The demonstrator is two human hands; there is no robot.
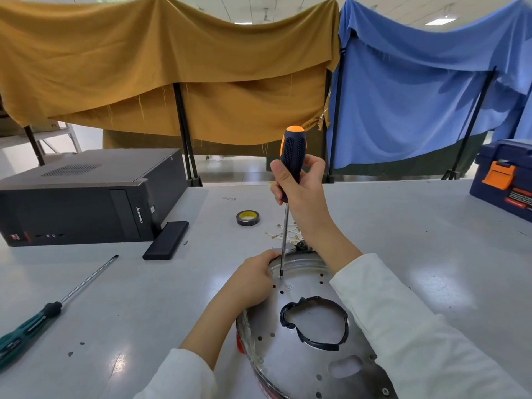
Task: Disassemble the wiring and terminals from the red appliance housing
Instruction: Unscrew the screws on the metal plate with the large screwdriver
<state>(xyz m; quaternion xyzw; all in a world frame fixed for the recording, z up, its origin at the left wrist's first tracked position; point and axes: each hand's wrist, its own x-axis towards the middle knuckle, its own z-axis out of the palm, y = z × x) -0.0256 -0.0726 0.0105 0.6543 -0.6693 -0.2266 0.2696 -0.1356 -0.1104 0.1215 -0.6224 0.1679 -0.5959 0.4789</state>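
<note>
Red appliance housing [240,345] lies at the near edge of the grey worktop [144,298], mostly hidden under its round metal base plate [305,358]; only a sliver of red shows at the plate's left rim. A ring of black tape [315,323] edges the large cutout in the plate.

Right hand [299,185] is raised above the far rim of the plate, fingers wrapped round the black-and-orange handle of a screwdriver [292,156]. Shaft runs nearly straight down; tip meets the plate just inside the far rim, among small holes.

Left hand [254,279] sits directly left of that tip, fingers curled over the plate's far-left rim, gripping it. Both forearms in white sleeves; the right sleeve crosses over the plate's right side.

Just beyond the plate: a scatter of pale wire pieces with terminals [288,233] (too small to count), and a dark part at the rim, unclear.

Elsewhere:
- roll of black tape [248,218], beyond the wires
- 1 green-handled screwdriver [43,315], well left
- black desktop computer [86,197] on its side, far left
- flat black case [166,240] beside it
- blue toolbox [506,180] with orange latch, far right
- mustard and blue cloths hung behind the worktop
</note>
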